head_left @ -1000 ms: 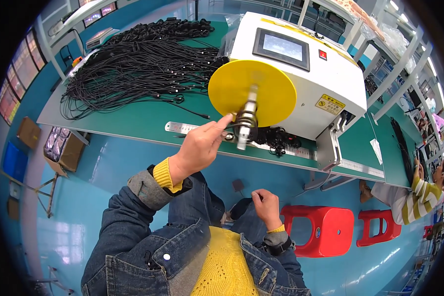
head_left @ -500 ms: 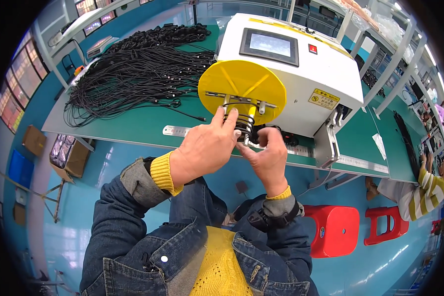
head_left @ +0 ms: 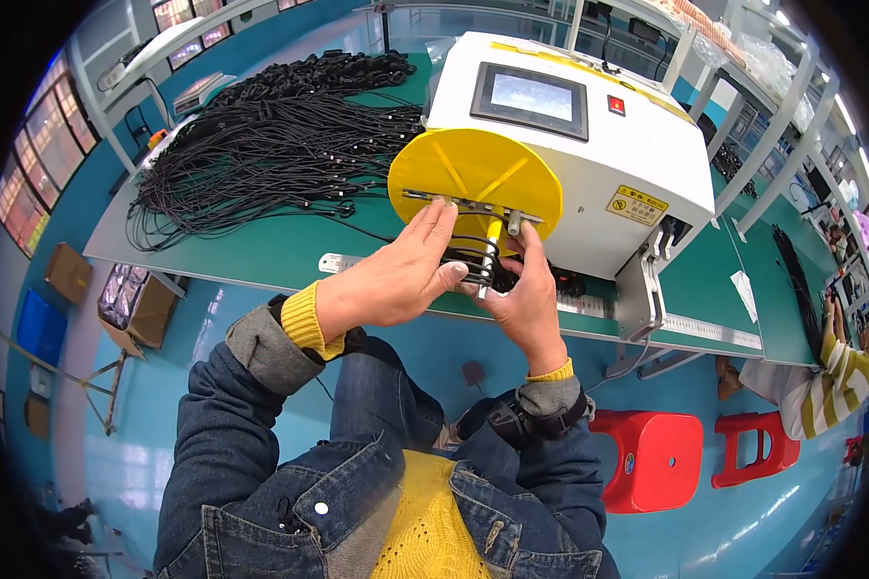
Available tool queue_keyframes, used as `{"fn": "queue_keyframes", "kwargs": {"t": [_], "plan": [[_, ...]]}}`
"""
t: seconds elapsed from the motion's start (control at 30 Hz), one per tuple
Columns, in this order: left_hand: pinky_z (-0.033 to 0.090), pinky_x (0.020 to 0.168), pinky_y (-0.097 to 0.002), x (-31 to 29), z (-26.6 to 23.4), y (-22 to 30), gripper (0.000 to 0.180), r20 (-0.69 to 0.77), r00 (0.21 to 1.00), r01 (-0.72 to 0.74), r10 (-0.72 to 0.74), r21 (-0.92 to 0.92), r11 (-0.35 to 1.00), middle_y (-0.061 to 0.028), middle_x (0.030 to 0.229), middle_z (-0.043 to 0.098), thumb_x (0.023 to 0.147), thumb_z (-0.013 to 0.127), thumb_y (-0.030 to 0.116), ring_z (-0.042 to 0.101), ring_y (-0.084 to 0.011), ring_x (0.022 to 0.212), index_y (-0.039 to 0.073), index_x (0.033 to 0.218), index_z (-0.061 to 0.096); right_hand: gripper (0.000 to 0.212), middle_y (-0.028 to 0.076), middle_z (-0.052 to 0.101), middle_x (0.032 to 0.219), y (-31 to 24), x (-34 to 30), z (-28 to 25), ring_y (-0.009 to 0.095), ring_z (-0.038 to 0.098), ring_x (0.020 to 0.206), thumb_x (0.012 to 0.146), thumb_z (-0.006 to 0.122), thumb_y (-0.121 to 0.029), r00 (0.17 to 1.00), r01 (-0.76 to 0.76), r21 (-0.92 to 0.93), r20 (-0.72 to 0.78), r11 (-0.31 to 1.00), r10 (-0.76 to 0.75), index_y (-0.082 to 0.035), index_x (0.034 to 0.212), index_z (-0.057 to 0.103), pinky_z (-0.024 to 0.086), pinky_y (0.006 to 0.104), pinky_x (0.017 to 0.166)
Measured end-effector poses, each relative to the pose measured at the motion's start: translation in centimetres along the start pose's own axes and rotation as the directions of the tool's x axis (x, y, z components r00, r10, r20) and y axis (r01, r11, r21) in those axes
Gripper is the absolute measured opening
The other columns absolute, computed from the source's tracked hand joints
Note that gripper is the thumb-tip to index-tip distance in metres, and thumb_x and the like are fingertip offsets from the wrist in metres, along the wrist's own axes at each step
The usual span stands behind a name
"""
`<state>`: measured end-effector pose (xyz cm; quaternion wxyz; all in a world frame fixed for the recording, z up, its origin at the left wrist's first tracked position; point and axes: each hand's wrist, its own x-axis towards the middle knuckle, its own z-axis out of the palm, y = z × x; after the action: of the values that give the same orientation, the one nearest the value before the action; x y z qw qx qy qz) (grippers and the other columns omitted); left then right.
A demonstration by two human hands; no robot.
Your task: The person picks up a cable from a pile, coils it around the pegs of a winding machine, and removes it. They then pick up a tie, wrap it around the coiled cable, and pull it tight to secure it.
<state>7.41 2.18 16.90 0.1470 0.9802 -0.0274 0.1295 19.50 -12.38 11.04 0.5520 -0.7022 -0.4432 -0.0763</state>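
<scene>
A coil of black cable (head_left: 469,253) sits wound around the pegs on the front of a yellow disc (head_left: 473,164). The disc belongs to a white winding machine (head_left: 589,174). My left hand (head_left: 393,270) grips the coil's left side, its fingers straight and together up against the disc and its thumb on the lower turns. On the opposite side, my right hand (head_left: 531,299) holds the coil, with its thumb low by the peg's end and its fingertips up near the right peg (head_left: 514,222). The fingers partly hide the loops.
Many black cables (head_left: 270,154) lie heaped on the green table (head_left: 261,253) at left. A steel ruler (head_left: 710,331) runs along its front edge. Red stools (head_left: 652,463) stand at right, near another person in a striped sleeve (head_left: 835,391). An open carton (head_left: 145,314) is at lower left.
My left fingers have moved from the front of the coil to its left side and lie together. My right fingers have risen and straightened along the coil's right side.
</scene>
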Motion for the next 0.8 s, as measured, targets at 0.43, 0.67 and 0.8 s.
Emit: {"fn": "queue_keyframes", "kwargs": {"t": [0.43,0.67,0.8], "plan": [[0.044,0.066,-0.0435,0.9,1.3,0.3,0.031,-0.142,0.99,-0.036,0.013,-0.158,0.987,-0.0202,0.091,0.049,0.086,0.052,0.023,0.054,-0.0383,0.078,-0.002,0.103,0.045,0.062,0.022,0.058,0.099,-1.7,-2.6,2.8,0.033,0.06,0.086,0.08,0.062,-0.013,0.972,0.154,-0.192,-0.145,0.969,-0.183,0.003,0.129,0.03,0.048,0.0362,0.072],[0.044,0.058,-0.0434,0.8,0.7,1.2,0.02,-0.144,0.987,-0.082,0.075,-0.043,0.996,-0.0171,0.077,0.052,0.086,0.051,0.021,0.055,-0.0372,0.068,0.002,0.085,0.044,0.037,0.024,0.059,0.085,-3.3,-2.5,4.0,0.04,0.059,0.077,0.083,0.05,-0.005,0.971,-0.108,0.036,-0.21,0.994,0.113,0.004,0.118,0.038,0.047,0.0425,0.062],[0.044,0.057,-0.0432,0.1,0.8,1.7,0.018,-0.108,0.992,-0.071,0.07,-0.003,0.997,-0.0176,0.076,0.053,0.084,0.053,0.018,0.055,-0.0378,0.067,0.001,0.087,0.045,0.032,0.025,0.058,0.074,-3.1,-2.6,3.8,0.043,0.057,0.067,0.082,0.053,-0.009,0.985,-0.106,0.0,-0.134,0.994,0.105,0.004,0.107,0.039,0.045,0.0461,0.056]]}}
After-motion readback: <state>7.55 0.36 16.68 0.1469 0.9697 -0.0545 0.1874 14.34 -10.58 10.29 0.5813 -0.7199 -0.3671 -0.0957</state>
